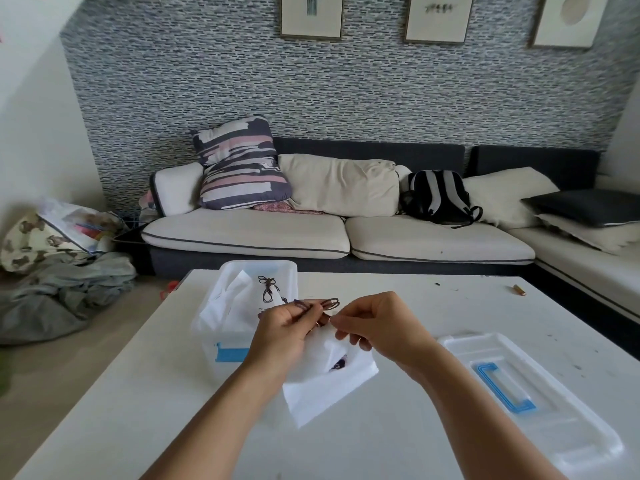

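**Item under work.** A white pouch is held above the bench between both hands. The left hand is closed round the gathered neck of the pouch, fingers curled. The right hand meets it at the neck, thumb and forefinger pinching the dark cord, with the other fingers curled under. The body of the pouch hangs below the hands. Its lower corner is close to the bench, but contact cannot be confirmed.

**Condition of the cord.** Loops stand out above the knuckles of both hands in the shape of a bow. The fingers cover the knot, so whether it is drawn tight cannot be told.

**Surroundings.**
- A clear box stands open just beyond the left hand.
- Inside it a second pouch stands upright, its own cord tied in a bow.
- The lid lies flat on the bench outside the right forearm, blue handle upward.
- A small orange item lies well beyond the right hand.

**Assessment.** The mouth is gathered and the bow is formed, so the tying appears nearly complete. Still to do, by my judgement:
- Snug the knot.
- Set this pouch in the box beside the other.
- Fit the lid, which is off.
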Tool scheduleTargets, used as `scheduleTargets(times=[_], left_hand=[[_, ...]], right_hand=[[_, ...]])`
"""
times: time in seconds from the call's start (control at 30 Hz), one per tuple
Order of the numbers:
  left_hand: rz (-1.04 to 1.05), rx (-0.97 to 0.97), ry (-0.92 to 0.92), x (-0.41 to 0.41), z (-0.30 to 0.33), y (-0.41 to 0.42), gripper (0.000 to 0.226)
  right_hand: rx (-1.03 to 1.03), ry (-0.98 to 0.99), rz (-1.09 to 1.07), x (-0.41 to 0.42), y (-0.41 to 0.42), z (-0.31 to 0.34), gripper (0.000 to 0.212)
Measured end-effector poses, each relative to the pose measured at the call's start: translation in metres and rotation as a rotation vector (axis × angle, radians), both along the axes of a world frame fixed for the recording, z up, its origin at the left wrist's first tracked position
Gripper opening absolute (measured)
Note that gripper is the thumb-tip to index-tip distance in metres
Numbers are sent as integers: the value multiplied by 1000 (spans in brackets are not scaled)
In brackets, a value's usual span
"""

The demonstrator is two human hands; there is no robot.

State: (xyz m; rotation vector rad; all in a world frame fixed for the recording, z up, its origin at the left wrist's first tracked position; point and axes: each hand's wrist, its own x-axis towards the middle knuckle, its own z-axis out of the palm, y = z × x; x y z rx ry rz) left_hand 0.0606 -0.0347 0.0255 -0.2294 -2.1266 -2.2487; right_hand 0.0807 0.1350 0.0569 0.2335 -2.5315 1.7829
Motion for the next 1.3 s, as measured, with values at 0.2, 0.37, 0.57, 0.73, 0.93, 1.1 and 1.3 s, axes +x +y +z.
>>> scheduleTargets(times=[0.2, 0.37, 0.57, 0.73, 0.93, 1.1, 1.3], left_hand=[[29, -74, 162, 1, 6, -5, 20], [21, -13, 115, 2, 7, -7, 11], [24, 9, 119, 3, 11, -11, 7], [-27, -55, 148, 5, 11, -11, 10], [-68, 0, 118, 5, 11, -10, 9], [-38, 31, 104, 4, 8, -12, 15], [73, -65, 190, 3, 7, -11, 27]], right_hand=[[-34, 79, -19, -2, 0, -4, 12], [13, 54, 31, -4, 3, -7, 11], [8, -6, 105, -2, 10, -1, 7], [-65, -68, 171, 1, 9, 0, 3], [-327, -60, 161, 0, -5, -9, 31], [-406, -99, 37, 3, -18, -10, 23], [-271, -25, -33, 2, -22, -10, 22]])
